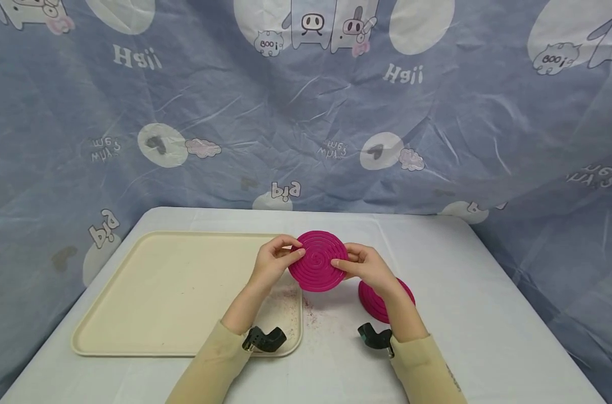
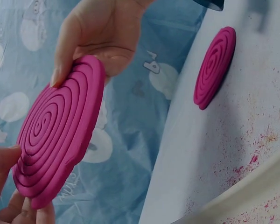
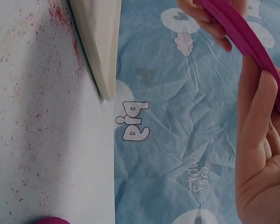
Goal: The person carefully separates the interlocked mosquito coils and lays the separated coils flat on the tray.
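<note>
A round magenta spiral coaster [image 1: 318,264] is held up above the table between both hands, its coiled face toward the head camera. My left hand [image 1: 274,259] pinches its left edge, thumb on the face and fingers behind. On the opposite edge my right hand [image 1: 368,266] pinches it the same way, as the left wrist view of the coaster [image 2: 60,130] also shows. A second magenta spiral coaster [image 1: 375,303] lies flat on the table, partly hidden under the right forearm.
A large cream tray [image 1: 185,292] covers the left of the white table [image 1: 488,336]. Reddish crumbs [image 1: 311,314] are scattered over the tray's right side and the cloth beside it. A blue printed curtain [image 1: 296,112] hangs behind. Black cameras sit at both wrists.
</note>
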